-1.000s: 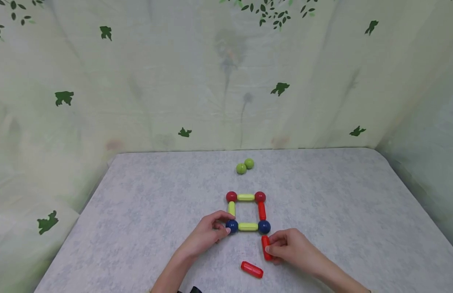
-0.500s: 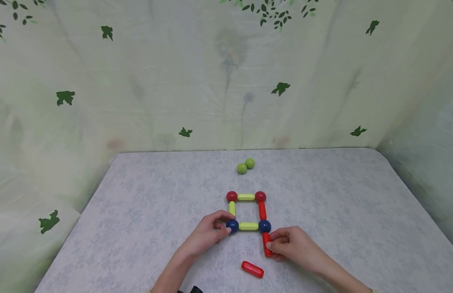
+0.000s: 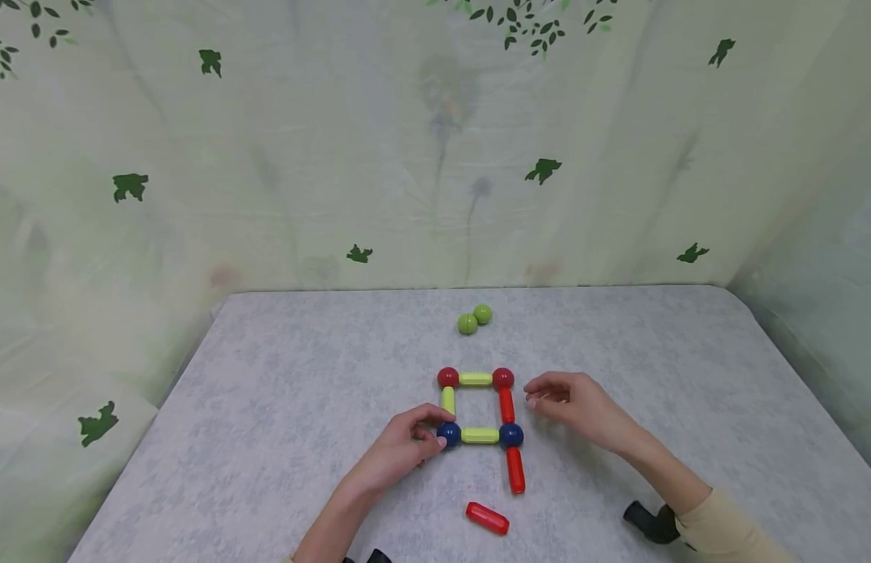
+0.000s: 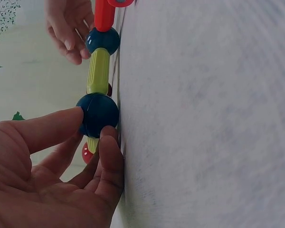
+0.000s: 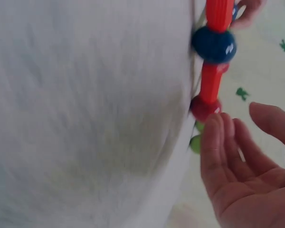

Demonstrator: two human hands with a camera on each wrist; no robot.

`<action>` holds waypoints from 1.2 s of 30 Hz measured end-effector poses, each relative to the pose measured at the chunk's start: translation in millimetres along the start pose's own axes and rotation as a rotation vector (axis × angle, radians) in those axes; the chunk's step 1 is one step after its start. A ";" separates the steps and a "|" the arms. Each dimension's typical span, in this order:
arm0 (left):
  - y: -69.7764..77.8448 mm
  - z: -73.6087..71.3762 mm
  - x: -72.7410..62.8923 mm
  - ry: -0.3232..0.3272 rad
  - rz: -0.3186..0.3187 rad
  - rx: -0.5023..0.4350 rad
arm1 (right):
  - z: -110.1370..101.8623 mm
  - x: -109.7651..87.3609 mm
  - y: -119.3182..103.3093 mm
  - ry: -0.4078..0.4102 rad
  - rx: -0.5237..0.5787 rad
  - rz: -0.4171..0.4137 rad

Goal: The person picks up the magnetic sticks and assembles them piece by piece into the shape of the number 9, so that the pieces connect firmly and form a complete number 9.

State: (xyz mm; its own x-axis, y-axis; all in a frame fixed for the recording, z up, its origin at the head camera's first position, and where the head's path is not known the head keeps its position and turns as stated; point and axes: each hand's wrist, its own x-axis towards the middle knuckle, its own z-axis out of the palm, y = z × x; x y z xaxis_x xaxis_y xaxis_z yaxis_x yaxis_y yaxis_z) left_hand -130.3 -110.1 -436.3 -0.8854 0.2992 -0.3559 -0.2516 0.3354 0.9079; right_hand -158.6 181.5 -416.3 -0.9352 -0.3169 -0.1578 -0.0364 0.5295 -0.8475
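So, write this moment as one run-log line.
left hand: pinches left blue ball | right hand: empty, near right red ball | loose red rod: on table | green balls: farther back

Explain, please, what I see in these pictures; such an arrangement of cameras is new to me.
No machine here: a person's left hand and right hand work bare. The wide picture is taken from the head; the close ones from each wrist, so the table looks tilted. On it, two red balls and two blue balls form a square's corners, joined by three yellow-green sticks and one red stick. Another red stick runs from the right blue ball towards the person. A loose red stick lies nearer, two green balls beyond. The left hand pinches the left blue ball; the right hand, beside the square, holds nothing.
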 end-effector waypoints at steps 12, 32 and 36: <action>1.2 -1.6 0.8 -0.028 0.026 -0.019 | -27.1 80.1 5.8 0.011 0.014 -0.117; 0.3 -1.6 -1.4 -0.018 0.008 -0.028 | -9.7 159.8 -2.0 -0.041 -0.203 -0.163; -0.6 -2.6 -1.6 -0.016 0.011 -0.025 | -5.9 164.0 -2.7 -0.054 -0.233 -0.142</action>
State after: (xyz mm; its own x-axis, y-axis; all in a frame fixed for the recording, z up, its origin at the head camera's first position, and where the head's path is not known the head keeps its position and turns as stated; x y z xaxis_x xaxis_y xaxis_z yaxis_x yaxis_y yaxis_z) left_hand -129.7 -113.1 -435.7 -0.8818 0.3174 -0.3489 -0.2514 0.3097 0.9170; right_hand -313.9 132.7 -437.0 -0.8949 -0.4393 -0.0782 -0.2516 0.6415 -0.7247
